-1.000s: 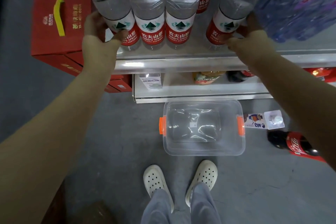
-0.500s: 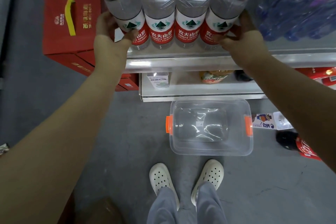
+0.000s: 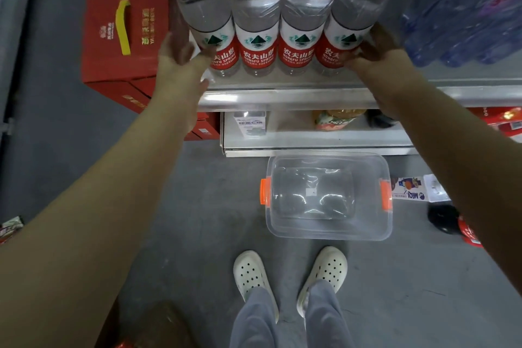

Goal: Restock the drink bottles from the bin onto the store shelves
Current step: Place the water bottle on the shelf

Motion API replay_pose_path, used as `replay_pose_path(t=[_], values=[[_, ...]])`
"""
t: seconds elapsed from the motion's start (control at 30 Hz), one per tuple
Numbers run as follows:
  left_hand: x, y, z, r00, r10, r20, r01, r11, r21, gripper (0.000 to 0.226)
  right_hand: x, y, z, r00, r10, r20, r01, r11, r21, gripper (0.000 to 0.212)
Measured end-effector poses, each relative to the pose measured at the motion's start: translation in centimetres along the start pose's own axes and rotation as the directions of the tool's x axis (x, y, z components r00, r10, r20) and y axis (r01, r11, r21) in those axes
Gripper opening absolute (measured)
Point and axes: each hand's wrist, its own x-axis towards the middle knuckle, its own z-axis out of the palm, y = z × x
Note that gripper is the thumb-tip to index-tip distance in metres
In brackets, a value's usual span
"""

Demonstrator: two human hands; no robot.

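Grey concrete floor [image 3: 197, 206] all around, and the store's upper shelf [image 3: 282, 94] runs across at arm height. Off to the left, stacked red cartons [image 3: 113, 45] with a yellow handle sit on the floor against the shelf end. Up on the right of the shelf there's a shrink-wrapped pack [image 3: 466, 14] of bluish bottles. Down below, the clear bin [image 3: 329, 234] with orange latches sits on the floor right in front of the lower shelf [image 3: 296, 141], just ahead of the person's white clogs [image 3: 250, 271].

Now the row: four water bottles [image 3: 257, 37] with red-and-white labels stand upright side by side at the front edge of the upper shelf, touching one another. The left hand [image 3: 179, 65] is released, its fingers straight alongside the leftmost bottle [image 3: 209, 14] and its thumb at the label. The right hand [image 3: 381, 65] is grasping the rightmost bottle [image 3: 356, 8] low down, with its thumb on the label and its fingers wrapped behind.

A cola bottle [image 3: 452, 223] lies on the floor to the right of the bin.
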Motion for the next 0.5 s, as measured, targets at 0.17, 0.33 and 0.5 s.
replay_pose_path(t=[0.17, 0.33, 0.5], values=[[-8.9, 0.9, -1.1, 0.968, -0.236, 0.090, 0.250, 0.946, -0.207, 0.047, -9.1, -3.3, -0.6, 0.974, 0.147, -0.172, -0.078, 0.931, 0.358, 0.068], [-22.7, 3.0, -2.2, 0.912, -0.310, 0.269, 0.365, 0.912, -0.187, 0.053, -22.9, -9.4, -0.6, 0.935, 0.236, -0.264, -0.044, 0.816, 0.577, 0.038], [-32.6, 8.3, -3.1, 0.877, -0.296, 0.378, 0.367, 0.921, -0.132, 0.042, -33.8, -14.8, -1.8, 0.918, 0.280, -0.281, -0.045, 0.778, 0.627, 0.032]])
